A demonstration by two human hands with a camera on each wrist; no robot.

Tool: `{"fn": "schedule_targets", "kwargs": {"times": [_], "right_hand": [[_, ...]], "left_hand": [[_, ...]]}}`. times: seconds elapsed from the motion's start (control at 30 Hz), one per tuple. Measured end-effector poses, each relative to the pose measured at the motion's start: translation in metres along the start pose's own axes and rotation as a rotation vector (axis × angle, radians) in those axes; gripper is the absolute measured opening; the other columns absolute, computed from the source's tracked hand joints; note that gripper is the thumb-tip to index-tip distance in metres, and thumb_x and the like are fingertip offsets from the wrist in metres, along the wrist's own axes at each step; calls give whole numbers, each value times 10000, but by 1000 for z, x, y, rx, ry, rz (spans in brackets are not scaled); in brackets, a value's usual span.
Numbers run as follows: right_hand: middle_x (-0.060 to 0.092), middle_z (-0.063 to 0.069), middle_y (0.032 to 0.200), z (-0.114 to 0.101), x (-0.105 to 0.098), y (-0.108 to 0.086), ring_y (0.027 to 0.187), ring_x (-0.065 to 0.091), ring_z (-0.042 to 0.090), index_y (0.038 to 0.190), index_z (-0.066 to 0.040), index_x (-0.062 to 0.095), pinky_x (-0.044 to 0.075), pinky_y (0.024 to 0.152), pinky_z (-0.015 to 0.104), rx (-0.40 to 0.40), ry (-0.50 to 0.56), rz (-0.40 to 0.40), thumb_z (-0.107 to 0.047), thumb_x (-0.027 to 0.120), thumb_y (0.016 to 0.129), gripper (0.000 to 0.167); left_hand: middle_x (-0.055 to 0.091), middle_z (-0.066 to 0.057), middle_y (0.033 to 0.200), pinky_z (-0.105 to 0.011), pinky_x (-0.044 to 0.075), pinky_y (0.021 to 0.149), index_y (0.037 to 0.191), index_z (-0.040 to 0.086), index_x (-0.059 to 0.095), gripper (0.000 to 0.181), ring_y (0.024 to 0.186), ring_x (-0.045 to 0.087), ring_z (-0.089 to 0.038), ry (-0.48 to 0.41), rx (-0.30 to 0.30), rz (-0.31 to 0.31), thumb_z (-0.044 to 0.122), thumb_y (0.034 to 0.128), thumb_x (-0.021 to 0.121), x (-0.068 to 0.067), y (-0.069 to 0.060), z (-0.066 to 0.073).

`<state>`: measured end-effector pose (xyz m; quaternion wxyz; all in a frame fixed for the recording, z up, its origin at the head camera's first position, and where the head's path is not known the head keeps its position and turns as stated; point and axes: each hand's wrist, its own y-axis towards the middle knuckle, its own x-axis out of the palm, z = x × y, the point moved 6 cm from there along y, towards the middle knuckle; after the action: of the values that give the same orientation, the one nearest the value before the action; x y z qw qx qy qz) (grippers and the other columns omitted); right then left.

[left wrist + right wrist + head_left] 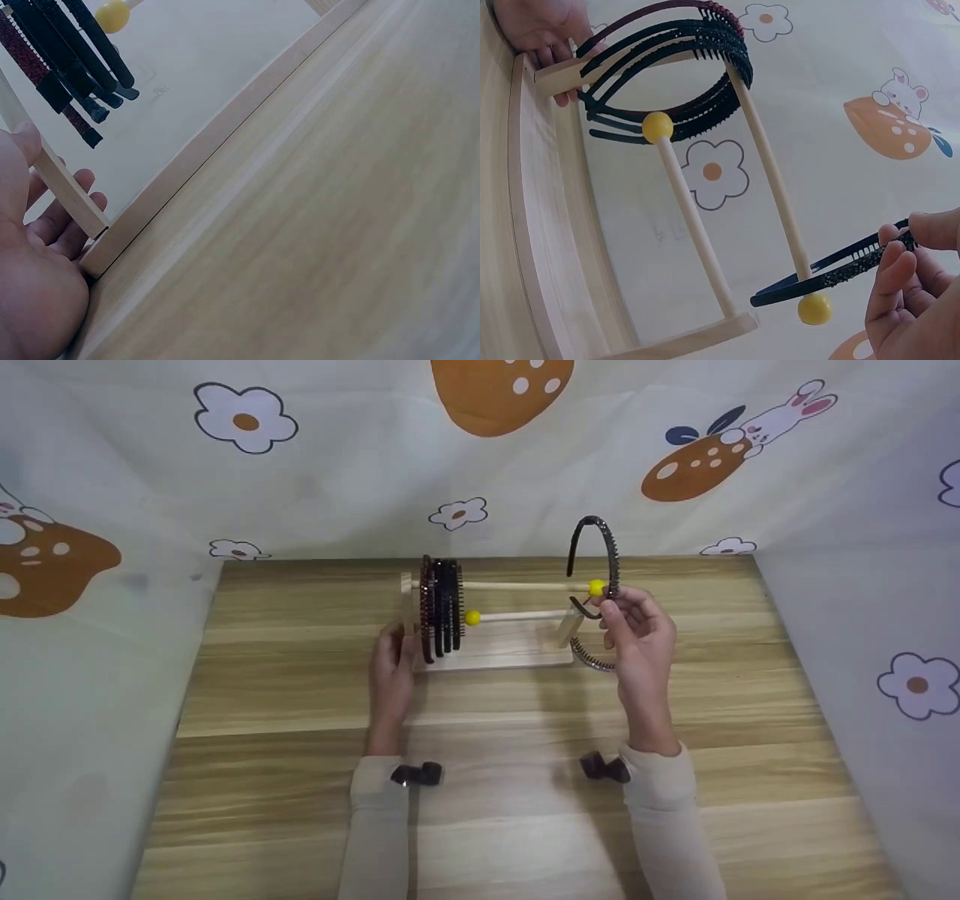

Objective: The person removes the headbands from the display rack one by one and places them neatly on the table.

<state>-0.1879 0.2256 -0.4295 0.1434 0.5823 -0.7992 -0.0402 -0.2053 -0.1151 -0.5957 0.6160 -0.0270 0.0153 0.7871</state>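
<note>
Around the work I see a pale cloth backdrop (pixel 345 472) printed with flowers, rabbits and orange-brown fruit, rising behind and along both sides of the wood-grain bench (pixel 285 690). A black wrist device (pixel 418 774) sits by the left cuff and another black wrist device (pixel 604 767) by the right.

The wooden stand (pixel 495 658) rests on the bench between the two hands. Its near rod (pixel 525 616) runs from the right upright (pixel 570 630) and ends in a yellow ball (pixel 472 617) just beside the stacked headbands; on my right wrist view that ball stands in front of part of them. At the far rod's other end, a second yellow ball (pixel 596 587) lines up with the loop of the headband being handled.

The far rod (pixel 517 586) carries the stack of toothed headbands (pixel 448 607), gathered close by the left upright (pixel 408 604). Most are black; a dark red headband (pixel 427 607) sits nearest the upright.

My left hand (pixel 391 664) grips the left upright, thumb on one side and fingers behind. My right hand (pixel 645 645) pinches a black toothed headband (pixel 614 559) at the far rod's ball end; I can't tell whether it encircles the rod. Below that hand, a toothed arc (pixel 592 658) shows beside the stand; I can't tell what supports it.
</note>
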Motion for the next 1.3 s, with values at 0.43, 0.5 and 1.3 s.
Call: {"fn": "schedule_targets", "kwargs": {"times": [0.43,0.5,1.3], "right_hand": [[792,105,974,0,-18,5,752,609,111,1059,12,760,455,562,157,-33,-58,12,129,701,1009,140],[783,86,968,1,-22,5,748,605,107,1062,19,770,457,561,156,-30,-66,16,138,706,999,149],[721,52,896,19,-73,7,729,630,94,1069,43,787,541,601,160,25,-115,101,171,712,965,181]], "left_hand": [[532,-269,1626,-537,409,1295,1536,-24,526,575,1541,487,-419,-77,64,-21,404,1157,585,1,1,1],[552,-266,1606,-534,423,1284,1528,-26,532,544,1522,508,-414,-77,68,-18,373,1161,584,1,1,1],[507,-261,1657,-552,399,1295,1591,6,489,697,1546,480,-426,9,42,-21,540,1146,534,1,0,1]]}}
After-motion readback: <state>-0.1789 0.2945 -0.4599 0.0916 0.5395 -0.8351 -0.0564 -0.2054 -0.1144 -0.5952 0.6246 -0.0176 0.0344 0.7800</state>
